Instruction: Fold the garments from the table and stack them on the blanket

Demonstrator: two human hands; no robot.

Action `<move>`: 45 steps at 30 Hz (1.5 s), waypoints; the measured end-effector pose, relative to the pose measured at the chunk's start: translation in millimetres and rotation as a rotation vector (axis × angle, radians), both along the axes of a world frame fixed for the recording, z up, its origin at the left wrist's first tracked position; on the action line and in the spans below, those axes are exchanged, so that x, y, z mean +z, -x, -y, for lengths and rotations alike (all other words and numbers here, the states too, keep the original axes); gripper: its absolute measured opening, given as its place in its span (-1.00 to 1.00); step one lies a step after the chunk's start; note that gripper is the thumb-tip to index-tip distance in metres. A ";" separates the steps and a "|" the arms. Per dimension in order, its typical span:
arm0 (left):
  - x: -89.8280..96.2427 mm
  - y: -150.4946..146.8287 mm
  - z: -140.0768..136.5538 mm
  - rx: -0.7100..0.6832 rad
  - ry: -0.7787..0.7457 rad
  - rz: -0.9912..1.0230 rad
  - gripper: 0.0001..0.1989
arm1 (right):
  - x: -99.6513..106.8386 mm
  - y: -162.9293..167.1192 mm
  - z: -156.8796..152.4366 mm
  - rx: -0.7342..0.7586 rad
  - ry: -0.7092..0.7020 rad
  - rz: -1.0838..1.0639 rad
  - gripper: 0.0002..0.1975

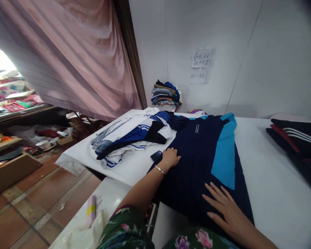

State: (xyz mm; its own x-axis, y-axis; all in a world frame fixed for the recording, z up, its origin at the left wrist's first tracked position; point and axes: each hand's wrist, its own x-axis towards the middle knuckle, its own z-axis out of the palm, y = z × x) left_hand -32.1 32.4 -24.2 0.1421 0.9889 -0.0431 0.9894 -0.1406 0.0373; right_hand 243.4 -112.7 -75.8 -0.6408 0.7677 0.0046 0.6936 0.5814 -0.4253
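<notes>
A navy jacket with a bright blue panel lies spread over the white table before me. My left hand, with a bracelet at the wrist, rests on the jacket's left side, its fingers curled against the cloth. Spread flat on the lower right part of the jacket is my right hand, fingers apart. Just left of my left hand lies a dark phone.
Left on the table is a heap of white, blue and black clothes. A folded stack of clothes stands by the wall. More dark clothes lie at right. A pink curtain hangs at left.
</notes>
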 end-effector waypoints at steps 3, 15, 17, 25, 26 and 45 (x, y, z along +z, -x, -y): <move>10.0 -7.5 -4.0 -0.002 -0.022 0.017 -0.61 | 5.6 -0.7 1.3 -0.008 0.065 -0.027 -0.44; -23.6 -93.3 26.8 -0.531 -0.037 0.274 -0.45 | 21.3 -16.7 -24.9 -0.332 -0.081 -0.017 -0.41; -33.8 -92.9 29.4 -0.517 -0.038 0.281 -0.46 | 13.2 -20.0 -27.9 -0.351 -0.056 0.048 -0.39; -36.6 -91.1 28.9 -0.516 -0.056 0.293 -0.46 | 13.3 -20.7 -31.2 -0.363 -0.022 0.019 -0.40; -36.7 -91.3 29.4 -0.516 -0.053 0.296 -0.46 | 17.2 -19.6 -34.8 -0.369 -0.053 -0.002 -0.41; 18.3 -24.6 -98.5 0.089 -0.009 0.747 -0.66 | -44.3 0.7 -86.6 -0.372 -0.373 0.167 -0.28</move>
